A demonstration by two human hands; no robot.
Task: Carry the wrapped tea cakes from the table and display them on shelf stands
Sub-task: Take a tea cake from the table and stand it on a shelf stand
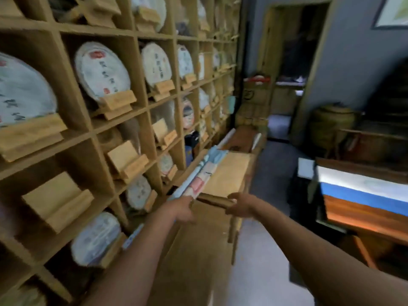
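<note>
The wooden shelf wall (pixel 92 131) to the left of the fingers is a grid of square compartments. Many hold 1 round wrapped tea cake leaning upright on a small wooden stand, such as the cake with red seals (pixel 102 71) and the one low down beside the left forearm (pixel 95 238). At least 3 compartments left of the fingers hold only a bare stand, one of them (pixel 58 200) at wrist height and another (pixel 127 159) above it.

Just beyond the fingertips, on the long wooden table (pixel 229 173), a row of wrapped tea cakes (pixel 198 177) stands on edge against the shelf, pale blue and pink wrappers showing. How many are in the row cannot be told through the motion blur. Printing on the wrappers is unreadable, and the far compartments blur together.

Both arms reach forward, bare to the elbow. The left hand (pixel 182 209) has its fingers curled at the near end of the row; whether they grip a cake I cannot tell. The right hand (pixel 239 205) closes its fingers around a dark, flat-edged object (pixel 215 200) lying between the 2 hands, its identity unclear.
</note>
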